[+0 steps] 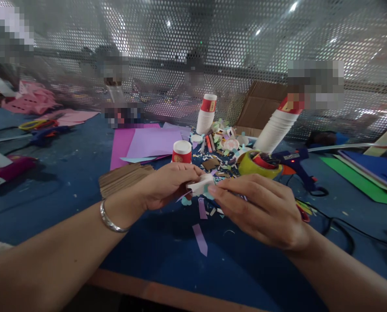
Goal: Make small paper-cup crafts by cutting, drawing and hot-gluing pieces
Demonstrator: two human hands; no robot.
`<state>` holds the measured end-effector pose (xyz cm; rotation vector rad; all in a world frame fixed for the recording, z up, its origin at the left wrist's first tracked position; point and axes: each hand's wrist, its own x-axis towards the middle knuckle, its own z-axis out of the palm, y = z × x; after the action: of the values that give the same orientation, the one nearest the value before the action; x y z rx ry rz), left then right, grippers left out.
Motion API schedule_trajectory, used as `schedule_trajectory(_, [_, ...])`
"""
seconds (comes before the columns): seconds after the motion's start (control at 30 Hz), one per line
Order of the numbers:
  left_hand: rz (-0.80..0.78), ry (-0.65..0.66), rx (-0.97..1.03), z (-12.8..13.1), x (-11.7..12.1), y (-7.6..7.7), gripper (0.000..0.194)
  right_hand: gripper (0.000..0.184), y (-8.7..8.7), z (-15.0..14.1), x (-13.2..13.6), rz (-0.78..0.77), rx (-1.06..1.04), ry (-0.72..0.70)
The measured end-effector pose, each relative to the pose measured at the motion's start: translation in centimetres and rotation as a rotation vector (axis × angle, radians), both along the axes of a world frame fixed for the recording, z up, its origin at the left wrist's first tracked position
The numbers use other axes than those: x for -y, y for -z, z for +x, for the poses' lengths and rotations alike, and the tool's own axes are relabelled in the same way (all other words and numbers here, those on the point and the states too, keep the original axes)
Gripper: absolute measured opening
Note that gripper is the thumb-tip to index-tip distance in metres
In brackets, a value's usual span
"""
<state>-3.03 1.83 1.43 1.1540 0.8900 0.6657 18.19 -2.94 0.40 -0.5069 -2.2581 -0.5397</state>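
My left hand [167, 184], with a silver bangle [108, 219] at the wrist, pinches a small white paper piece [200, 185] above the middle of the table. On the other side, the fingertips of my right hand [261, 206] close on the same piece near its pale teal edge. What lies under the left fingers is partly hidden. Below the hands are two pale purple paper strips, one [202, 209] close to the paper scraps and a pointed one [200, 240] nearer me. Just behind my left hand stands a red and white paper cup [182, 151].
Stacked paper cups [206, 115] and a leaning taller stack [276, 125] rise behind paper scraps [224, 138]. Purple sheets [154, 142] and brown corrugated cardboard [123, 178] lie left. Right are yellow tape [258, 167], a blue glue gun [299, 162] and its cable. A perforated metal screen [167, 56] closes the back.
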Motion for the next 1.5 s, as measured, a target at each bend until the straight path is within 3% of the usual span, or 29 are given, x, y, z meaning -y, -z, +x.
schedule_trajectory(0.17, [0.006,-0.066,0.122,-0.1,-0.3,0.5,0.007,0.037,0.5,-0.4,-0.3,-0.099,-0.263,0.097])
schedule_trajectory(0.37, [0.142,-0.160,0.143,0.2,-0.2,0.6,0.005,0.005,0.7,-1.6,-0.5,-0.423,-0.467,0.133])
schedule_trajectory(0.6, [0.360,-0.169,0.078,0.4,0.0,0.9,0.008,0.020,0.9,-2.2,-0.5,-0.749,-0.496,0.079])
schedule_trajectory(1.03, [0.540,-0.143,0.006,0.2,0.1,0.8,0.010,0.020,0.7,-2.0,-0.4,-0.813,-0.514,0.026])
schedule_trajectory(1.27, [0.814,-0.114,-0.161,-0.3,-0.3,0.5,0.011,0.027,0.7,-1.5,-1.0,-0.859,-0.604,0.065])
schedule_trajectory(1.5, [1.092,-0.045,-0.316,-0.4,0.6,0.3,0.011,0.028,1.4,-1.3,-1.7,-1.116,-0.600,0.014])
